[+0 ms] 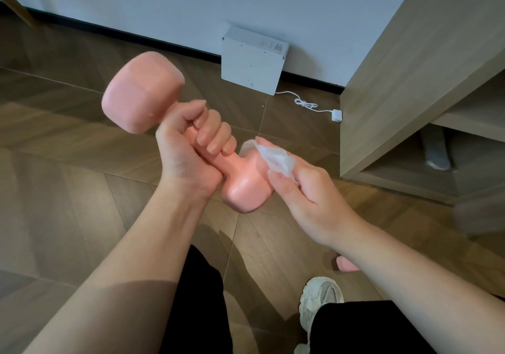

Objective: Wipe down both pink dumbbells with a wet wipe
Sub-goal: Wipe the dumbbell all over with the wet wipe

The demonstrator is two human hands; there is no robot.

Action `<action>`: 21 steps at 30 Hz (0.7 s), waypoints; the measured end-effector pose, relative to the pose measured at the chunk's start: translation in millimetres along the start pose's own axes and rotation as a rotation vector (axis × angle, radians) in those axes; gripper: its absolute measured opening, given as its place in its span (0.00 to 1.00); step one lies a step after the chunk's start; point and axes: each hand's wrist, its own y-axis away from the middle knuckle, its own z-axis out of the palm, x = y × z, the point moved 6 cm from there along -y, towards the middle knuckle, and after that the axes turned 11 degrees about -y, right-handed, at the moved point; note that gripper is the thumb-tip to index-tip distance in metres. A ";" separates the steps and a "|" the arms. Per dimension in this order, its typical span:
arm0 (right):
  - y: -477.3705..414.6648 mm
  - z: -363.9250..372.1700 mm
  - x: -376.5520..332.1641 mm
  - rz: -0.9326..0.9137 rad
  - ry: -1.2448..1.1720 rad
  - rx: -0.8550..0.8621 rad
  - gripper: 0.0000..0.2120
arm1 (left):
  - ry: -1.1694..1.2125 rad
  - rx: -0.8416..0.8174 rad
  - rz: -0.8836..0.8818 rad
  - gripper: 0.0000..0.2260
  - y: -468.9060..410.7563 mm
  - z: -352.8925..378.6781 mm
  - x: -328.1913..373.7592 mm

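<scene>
1. The fingers (216,135) of the left hand (188,151) were curled tightly round the handle of a pink dumbbell (142,91), with the thumb folded over the top. It was a full grip.
2. The thumb and fingers of the right hand (303,189) pinched a crumpled wet wipe (276,159). They pressed it against the side of the dumbbell's nearer head.
3. The pink dumbbell was held in the air above the wooden floor (68,162) and tilted. Its far head was up and to the left, and its nearer head sat lower, between the two hands.
4. A second dumbbell (345,264) lay on the floor. Only one pink end showed from under the right forearm, near a pale shoe (319,301).
5. The person wore black trousers (196,299).
6. At the right stood a wooden cabinet (410,66) with an open lower compartment. Inside it sat a grey object (437,151), too blurred to name.
7. A white box (252,61) leaned against the wall, closed, so its contents could not be told.
8. From the box a white cable (306,104) ran across the floor to a small white plug (336,115) beside the cabinet.
</scene>
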 end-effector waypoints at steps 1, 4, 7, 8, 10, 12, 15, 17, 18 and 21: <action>-0.4 0.6 0.9 0.014 -0.004 -0.002 0.20 | -0.037 -0.003 0.009 0.16 0.2 1.3 -0.5; 3.0 4.2 2.1 0.016 -0.002 -0.036 0.20 | -0.117 0.072 0.026 0.18 0.3 0.0 -1.2; 8.4 7.8 -0.9 -0.041 -0.004 -0.048 0.21 | -0.093 0.176 0.010 0.16 -1.7 -8.8 -0.8; 8.7 7.4 -2.2 -0.047 -0.012 -0.041 0.20 | -0.065 0.190 -0.001 0.15 -2.4 -11.0 -1.5; 7.1 2.9 -4.2 -0.029 -0.030 0.021 0.18 | -0.017 0.183 -0.017 0.14 -3.8 -11.5 -3.7; 4.4 -3.3 1.0 0.065 -0.029 0.107 0.15 | -0.007 0.155 -0.023 0.14 -4.2 -8.9 -6.4; 3.2 -5.3 7.6 0.132 -0.023 0.137 0.18 | -0.023 0.141 -0.022 0.15 -4.9 -6.9 -8.0; 6.5 -2.1 0.8 0.097 -0.024 0.094 0.14 | -0.004 0.155 -0.025 0.15 -6.3 -8.6 -7.4; 7.6 -0.6 -1.9 0.077 -0.019 0.066 0.14 | 0.007 0.165 -0.027 0.15 -7.6 -9.4 -7.1; 6.8 -6.3 -4.3 0.072 0.030 0.070 0.20 | 0.005 0.205 -0.025 0.15 -10.1 -11.9 -6.3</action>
